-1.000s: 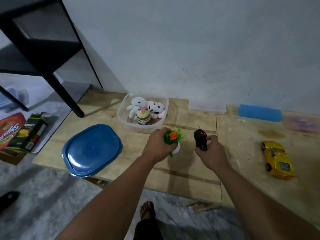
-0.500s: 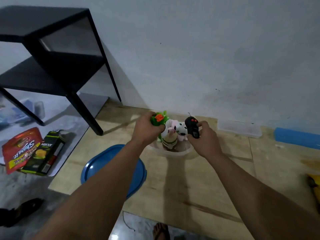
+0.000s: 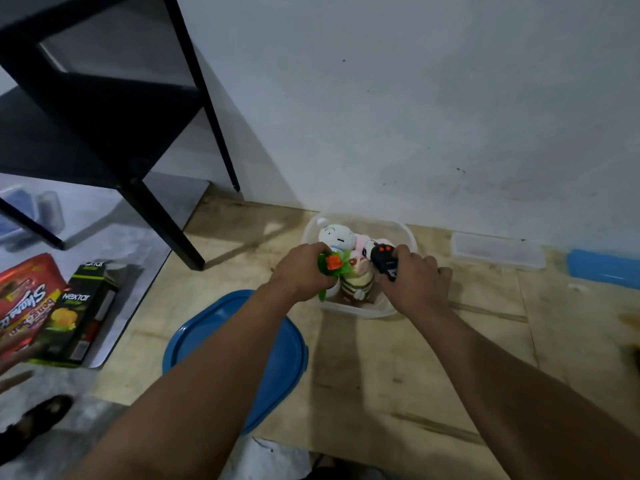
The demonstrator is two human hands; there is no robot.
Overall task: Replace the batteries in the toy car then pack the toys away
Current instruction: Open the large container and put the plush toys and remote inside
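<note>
Left hand (image 3: 304,271) grips flower toy (image 3: 333,264); right hand (image 3: 412,282) grips remote (image 3: 383,259).

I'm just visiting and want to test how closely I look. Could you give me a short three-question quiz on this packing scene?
1. True or false: the left hand grips a green toy plant with an orange flower.
2. What does the right hand hold? A) a yellow car B) a black remote control C) a blue lid
3. Fill in: both hands are over the clear ____ that has plush toys in it.

Key: 1 true. 2 B. 3 container; its likely cover, the blue lid, lies on the wooden board beside it.
</note>
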